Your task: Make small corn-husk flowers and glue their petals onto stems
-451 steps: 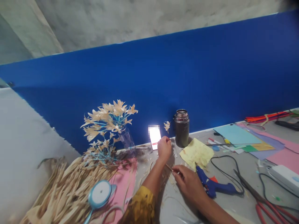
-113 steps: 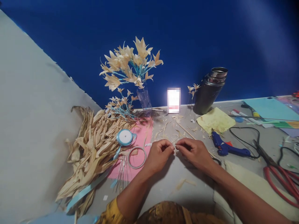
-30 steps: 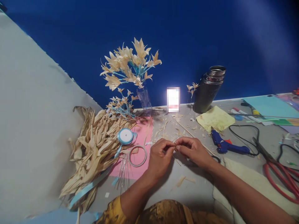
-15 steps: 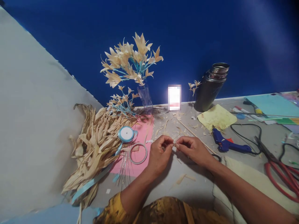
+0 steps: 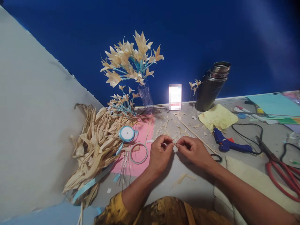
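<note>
My left hand (image 5: pixel 161 154) and my right hand (image 5: pixel 193 151) meet over the middle of the grey table, fingertips pinched close together. Between them is something small and pale, too tiny to name. Left of my hands, a ring of tape (image 5: pixel 138 153) and a spool of light blue ribbon (image 5: pixel 127 133) lie on pink paper (image 5: pixel 146 126). Thin wires (image 5: pixel 124 172) lie beside the ring. A heap of dried husks (image 5: pixel 93 150) spreads further left. Right of my hands lies a blue glue gun (image 5: pixel 231 144).
Husk flowers (image 5: pixel 127 57) stand in a clear bottle (image 5: pixel 145 98) at the back. A lit phone (image 5: pixel 175 97) and a dark flask (image 5: pixel 212 89) lean near the blue wall. Red-handled scissors (image 5: pixel 280 175) lie at right, by yellow paper (image 5: pixel 218 118) and a pale cloth (image 5: pixel 243 184). Scraps litter the table.
My hands stay in nearly the same place, with fingertips shifted slightly around the small pale piece. Nothing else has visibly moved.
</note>
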A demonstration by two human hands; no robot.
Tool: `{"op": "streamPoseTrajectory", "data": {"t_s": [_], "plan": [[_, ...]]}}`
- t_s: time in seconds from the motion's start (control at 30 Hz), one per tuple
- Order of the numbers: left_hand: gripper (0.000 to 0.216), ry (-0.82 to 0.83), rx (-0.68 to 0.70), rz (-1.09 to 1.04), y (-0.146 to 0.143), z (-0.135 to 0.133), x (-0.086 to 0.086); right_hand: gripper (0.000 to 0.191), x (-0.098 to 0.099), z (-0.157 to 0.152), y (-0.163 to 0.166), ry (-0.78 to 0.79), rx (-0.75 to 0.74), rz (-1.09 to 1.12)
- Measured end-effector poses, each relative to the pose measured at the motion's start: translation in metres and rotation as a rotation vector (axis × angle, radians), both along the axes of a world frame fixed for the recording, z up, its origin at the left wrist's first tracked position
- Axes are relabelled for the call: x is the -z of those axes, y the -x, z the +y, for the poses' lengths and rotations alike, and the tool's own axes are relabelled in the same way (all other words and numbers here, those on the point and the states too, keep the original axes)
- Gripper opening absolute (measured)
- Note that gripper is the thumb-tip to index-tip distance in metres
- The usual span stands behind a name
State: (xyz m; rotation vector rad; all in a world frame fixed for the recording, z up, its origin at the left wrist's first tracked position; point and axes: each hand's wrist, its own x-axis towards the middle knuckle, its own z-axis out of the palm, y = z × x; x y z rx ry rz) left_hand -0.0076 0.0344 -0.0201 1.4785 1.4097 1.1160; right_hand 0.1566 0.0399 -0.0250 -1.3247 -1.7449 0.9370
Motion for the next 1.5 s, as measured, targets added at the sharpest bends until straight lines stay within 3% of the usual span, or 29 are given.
{"op": "streamPoseTrajectory", "data": {"t_s": [0.27, 0.37, 0.57, 0.77, 0.83, 0.93, 1.03, 1.13, 1.23, 1.4, 1.5], "plan": [[0.005, 0.053, 0.034, -0.026, -0.001, -0.001, -0.004, 0.017, 0.008, -0.003, -0.001, -0.208, 0.016, -0.131], [0.009, 0.113, 0.061, -0.124, -0.001, 0.001, -0.001, 0.017, 0.009, -0.005, 0.0, -0.237, 0.006, -0.142], [0.025, 0.418, 0.12, -0.576, 0.0, 0.006, 0.005, 0.019, 0.001, -0.004, 0.002, -0.094, -0.002, 0.019], [0.035, 0.539, 0.14, -0.739, -0.003, 0.005, 0.007, 0.017, -0.005, -0.004, 0.003, 0.039, -0.003, 0.16], [0.028, 0.462, 0.125, -0.641, -0.003, 0.003, 0.007, 0.018, -0.005, -0.004, 0.003, 0.043, 0.0, 0.16], [0.011, 0.163, 0.064, -0.265, -0.003, -0.001, 0.004, 0.018, -0.002, -0.004, 0.003, -0.022, 0.019, 0.118], [0.015, -0.104, 0.07, 0.047, -0.001, -0.004, 0.001, 0.018, 0.002, -0.004, 0.002, -0.136, 0.029, 0.059], [0.015, -0.169, 0.119, 0.137, 0.001, -0.004, 0.0, 0.019, 0.003, -0.004, 0.002, -0.162, 0.018, 0.05], [0.015, -0.162, 0.139, 0.176, 0.003, -0.002, 0.002, 0.02, 0.003, -0.003, 0.002, -0.029, 0.015, 0.109], [0.017, -0.19, 0.073, 0.146, -0.002, -0.004, 0.002, 0.026, 0.002, 0.002, 0.002, 0.457, -0.003, 0.418], [0.016, -0.006, 0.034, -0.053, -0.005, -0.003, 0.002, 0.032, 0.002, 0.003, 0.002, 0.651, -0.042, 0.593]]}}
